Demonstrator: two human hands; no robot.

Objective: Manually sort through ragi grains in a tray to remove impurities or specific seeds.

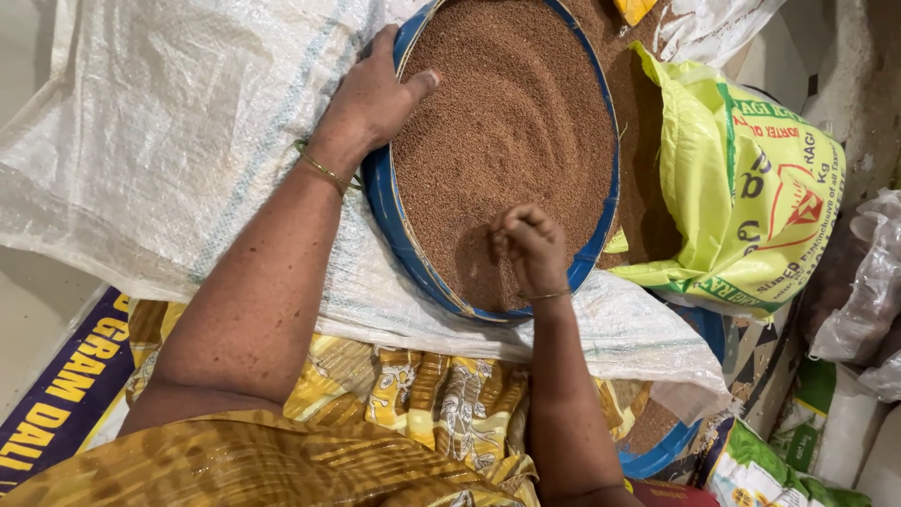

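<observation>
Left hand (375,99) grips round blue-rimmed sieve (380,188) edge; right hand (530,246) pinches brown grain (507,113) inside. Yellow-green printed bag (741,188) just right of sieve.

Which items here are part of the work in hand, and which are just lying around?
In use:
left hand gripping the rim of the blue sieve
right hand pinched over the brown grain
white sack spread underneath

Lying about:
yellow-green bag
clear plastic bags
printed packets
</observation>
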